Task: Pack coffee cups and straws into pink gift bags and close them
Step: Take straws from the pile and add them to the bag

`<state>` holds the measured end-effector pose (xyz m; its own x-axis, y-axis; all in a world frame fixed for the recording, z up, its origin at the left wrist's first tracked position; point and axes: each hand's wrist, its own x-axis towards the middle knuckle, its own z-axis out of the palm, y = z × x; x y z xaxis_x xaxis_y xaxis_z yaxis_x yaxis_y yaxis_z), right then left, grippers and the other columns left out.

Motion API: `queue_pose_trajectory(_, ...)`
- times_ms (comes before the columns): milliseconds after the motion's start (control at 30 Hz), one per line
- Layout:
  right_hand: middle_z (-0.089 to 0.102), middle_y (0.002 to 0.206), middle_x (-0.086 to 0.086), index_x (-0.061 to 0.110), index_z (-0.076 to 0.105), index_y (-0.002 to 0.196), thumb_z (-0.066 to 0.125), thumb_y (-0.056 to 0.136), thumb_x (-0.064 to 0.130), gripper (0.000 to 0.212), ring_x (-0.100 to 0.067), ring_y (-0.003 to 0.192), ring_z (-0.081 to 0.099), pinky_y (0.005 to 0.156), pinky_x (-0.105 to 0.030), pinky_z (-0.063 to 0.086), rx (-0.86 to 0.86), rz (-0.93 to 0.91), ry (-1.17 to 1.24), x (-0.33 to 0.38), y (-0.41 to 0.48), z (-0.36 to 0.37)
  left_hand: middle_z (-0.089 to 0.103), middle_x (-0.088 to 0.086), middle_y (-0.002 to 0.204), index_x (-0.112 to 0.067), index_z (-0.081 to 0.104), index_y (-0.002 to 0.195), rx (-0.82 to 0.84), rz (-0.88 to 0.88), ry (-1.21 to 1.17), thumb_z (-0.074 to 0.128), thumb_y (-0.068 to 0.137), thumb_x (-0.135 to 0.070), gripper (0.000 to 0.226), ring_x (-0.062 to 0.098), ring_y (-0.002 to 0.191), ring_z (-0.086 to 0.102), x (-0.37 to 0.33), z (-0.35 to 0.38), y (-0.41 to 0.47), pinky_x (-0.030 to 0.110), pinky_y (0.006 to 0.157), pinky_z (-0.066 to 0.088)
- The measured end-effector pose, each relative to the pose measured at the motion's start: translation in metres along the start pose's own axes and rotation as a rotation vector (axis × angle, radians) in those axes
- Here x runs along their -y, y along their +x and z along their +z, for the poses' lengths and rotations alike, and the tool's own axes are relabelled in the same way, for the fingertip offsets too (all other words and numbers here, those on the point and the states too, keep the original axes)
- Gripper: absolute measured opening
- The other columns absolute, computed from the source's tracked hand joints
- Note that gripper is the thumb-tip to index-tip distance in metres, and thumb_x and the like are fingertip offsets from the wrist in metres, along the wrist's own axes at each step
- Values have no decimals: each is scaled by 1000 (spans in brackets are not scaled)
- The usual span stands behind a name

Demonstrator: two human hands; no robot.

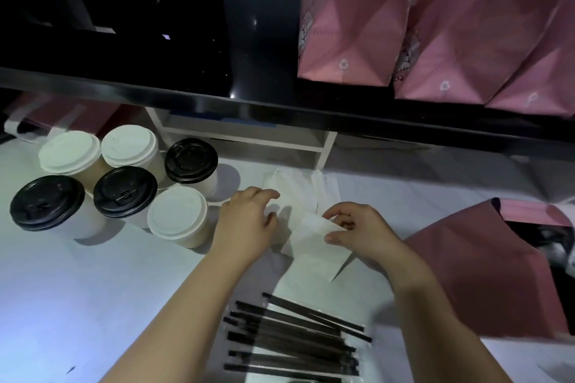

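the right hand (pixel 351 227) is pinching a white napkin (pixel 314 242) in the middle of the table (pixel 62 289). the left hand (pixel 249 214) is resting spread on the pile (pixel 298 186). the straws (pixel 292 339) are lying sideways by the near edge, the cups (pixel 124 186) are sitting left, and the open pink bag (pixel 485 267) is lying right, nearest the right hand.

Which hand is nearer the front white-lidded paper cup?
Left. The left hand is just right of the front white-lidded paper cup; the right hand is farther right, pinching a white paper sheet.

The head camera looks steeply down, close over the white counter (pixel 77 305).
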<state>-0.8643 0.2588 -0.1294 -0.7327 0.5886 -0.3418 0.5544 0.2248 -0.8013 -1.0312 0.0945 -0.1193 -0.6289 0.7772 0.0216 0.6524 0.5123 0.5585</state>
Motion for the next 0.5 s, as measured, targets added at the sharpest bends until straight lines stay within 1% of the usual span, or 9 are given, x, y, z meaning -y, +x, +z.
queue_pose_trajectory(67, 69, 80, 1, 28, 71, 77, 80, 73, 10, 21, -8, 73, 62, 63, -13, 47, -43, -24, -41, 2, -2, -4, 62, 0, 121, -25, 62, 124, 6, -1, 7, 59, 85, -19, 39, 25, 113, 53, -3, 0, 1, 43, 93, 45)
queue_pose_trajectory(133, 67, 77, 2, 26, 68, 73, 76, 77, 10, 18, -5, 69, 59, 57, -9, 44, -70, -35, -57, 6, -6, -10, 61, 0, 122, -26, 61, 125, 17, 5, 19, 59, 85, -21, 40, 25, 114, 52, -5, 0, 0, 43, 94, 44)
queue_pose_trajectory(200, 66, 79, -2, 25, 67, 74, 73, 80, 11, 16, -8, 69, 58, 52, -11, 45, -49, -26, -77, 8, -11, -18, 61, -1, 123, -26, 60, 125, 21, 10, 22, 58, 86, -21, 40, 24, 115, 52, -7, 0, -2, 42, 95, 43)
queue_pose_trajectory(267, 67, 78, 3, 26, 66, 74, 71, 80, 12, 16, -9, 70, 60, 56, -12, 46, -27, -31, -102, 11, -19, -28, 61, -1, 123, -26, 60, 125, 15, 16, 19, 59, 86, -21, 39, 24, 114, 52, -7, -1, -6, 43, 94, 43)
queue_pose_trajectory(333, 66, 72, 10, 26, 66, 73, 70, 80, 12, 16, -5, 65, 60, 58, -13, 46, -46, -47, -48, 15, -29, -38, 61, 0, 122, -26, 61, 124, 8, 21, 18, 59, 85, -21, 39, 25, 113, 53, -6, -2, -10, 43, 94, 44)
queue_pose_trajectory(433, 66, 72, 10, 24, 64, 77, 69, 82, 10, 16, -8, 64, 61, 59, -21, 48, -163, -78, 132, 19, -38, -46, 62, 0, 119, -25, 62, 123, 0, 33, 24, 60, 85, -22, 38, 26, 111, 54, -5, -2, -16, 43, 91, 45)
queue_pose_trajectory(500, 68, 75, 10, 25, 64, 78, 69, 83, 13, 14, -10, 66, 62, 59, -24, 48, -320, -47, 173, 19, -32, -42, 62, -1, 119, -26, 62, 123, 0, 35, 26, 59, 85, -22, 39, 25, 110, 54, -6, -1, -18, 42, 90, 45)
